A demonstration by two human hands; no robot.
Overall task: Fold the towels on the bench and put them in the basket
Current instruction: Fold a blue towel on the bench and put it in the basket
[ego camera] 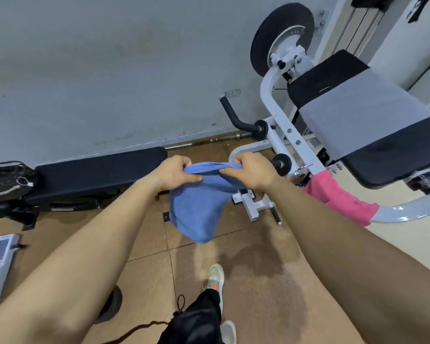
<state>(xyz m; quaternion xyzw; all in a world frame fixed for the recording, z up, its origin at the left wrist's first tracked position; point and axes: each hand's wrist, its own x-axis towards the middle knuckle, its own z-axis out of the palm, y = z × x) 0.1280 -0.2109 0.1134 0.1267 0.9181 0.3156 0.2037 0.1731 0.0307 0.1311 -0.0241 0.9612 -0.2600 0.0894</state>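
Both hands, left hand (175,172) and right hand (250,171), pinch the blue towel's (196,207) top edge at mid-frame, letting it hang above the floor. A pink towel (338,197) drapes over the white machine frame (407,211) at right, below the padded bench (372,115); a black flat bench (97,175) lies left.

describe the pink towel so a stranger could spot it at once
Start at the white-framed weight bench with grey and black pads on the right. Just below its near black pad, the pink towel is draped over a curved white tube. It is the only pink cloth; the blue towel is held by the left hand and right hand.
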